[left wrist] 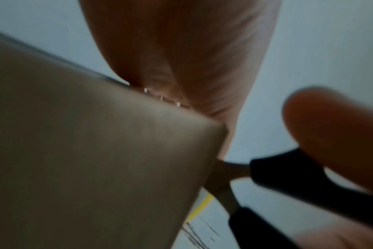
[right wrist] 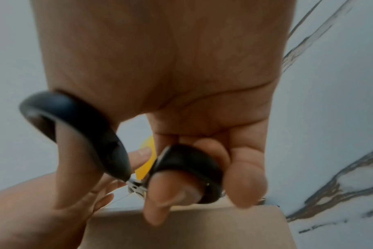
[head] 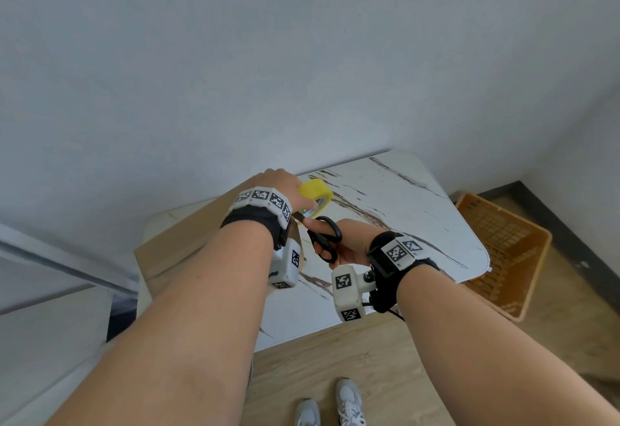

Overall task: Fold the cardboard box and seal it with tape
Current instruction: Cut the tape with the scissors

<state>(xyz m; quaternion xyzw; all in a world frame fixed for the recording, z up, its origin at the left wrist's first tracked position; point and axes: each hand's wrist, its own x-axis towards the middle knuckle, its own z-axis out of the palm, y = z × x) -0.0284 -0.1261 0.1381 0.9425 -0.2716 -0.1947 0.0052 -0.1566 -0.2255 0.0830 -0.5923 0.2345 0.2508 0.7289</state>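
While the left hand (head: 281, 181) grips the yellow tape roll (head: 316, 198) above the cardboard box (head: 181, 241) on the tabletop (head: 402, 211), probably keeping the strip taut, the right hand (head: 352, 241) holds black scissors (head: 323, 236), fingers through the loops, blades aimed at the box corner to cut

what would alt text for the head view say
Seen from above, a person's right hand works black scissors beside a yellow tape roll held by the left hand over a cardboard box on a marble-patterned table. An orange basket sits on the floor at right.
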